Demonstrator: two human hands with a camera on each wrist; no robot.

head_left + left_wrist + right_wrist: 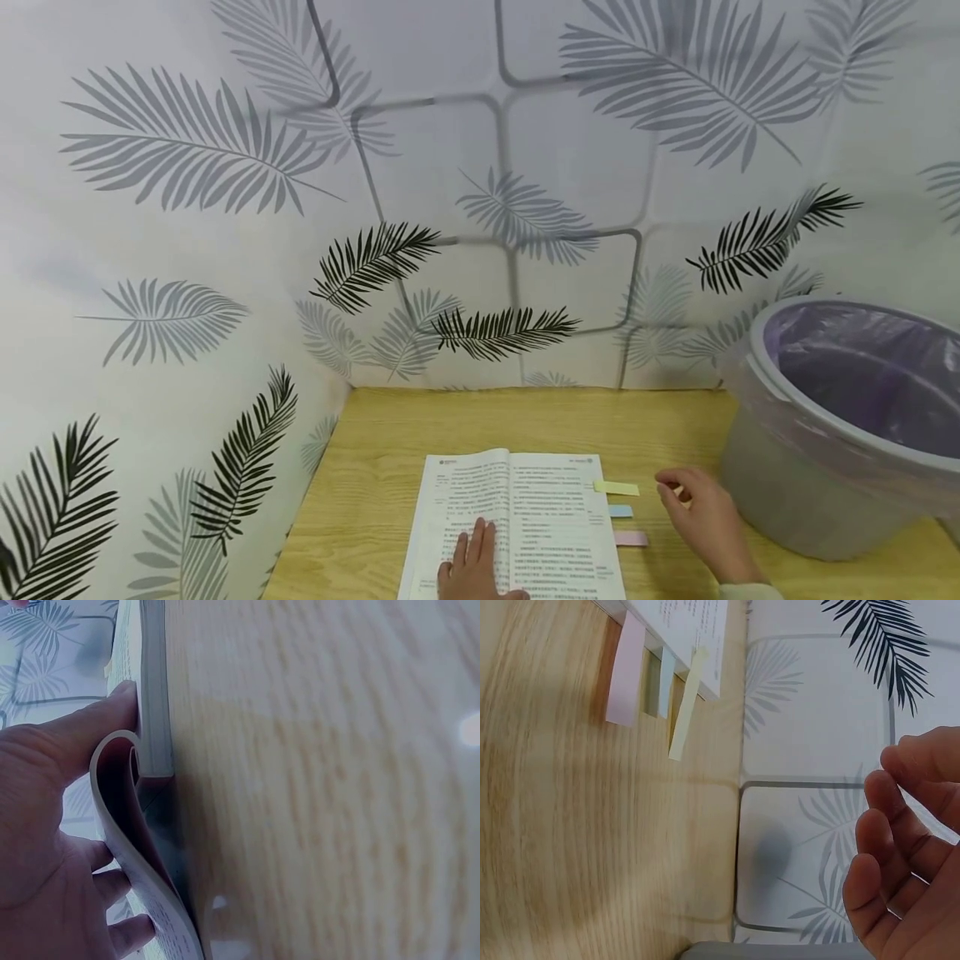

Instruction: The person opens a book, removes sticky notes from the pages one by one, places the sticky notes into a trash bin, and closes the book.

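Note:
An open book [558, 521] lies on the wooden table, with printed text on both pages. My left hand [472, 571] rests on its left page, fingers extended and thumb towards the spine. In the left wrist view, the cover side of the book [154, 697] bows in a loop at the spine beneath the hand. A yellow sticky tab [618, 489], a blue one [620, 511] and a pink one [631, 538] stick out from the right page edge. To the right of them hovers my right hand [705, 517], fingers loosely bent, with nothing visible in it.
A grey bin [787, 508] lined with a clear purplish bag stands at the right of the table, close beside my right hand. Behind the table [525, 417] rises a wall [420, 183] with a leaf pattern, which also runs along the left side.

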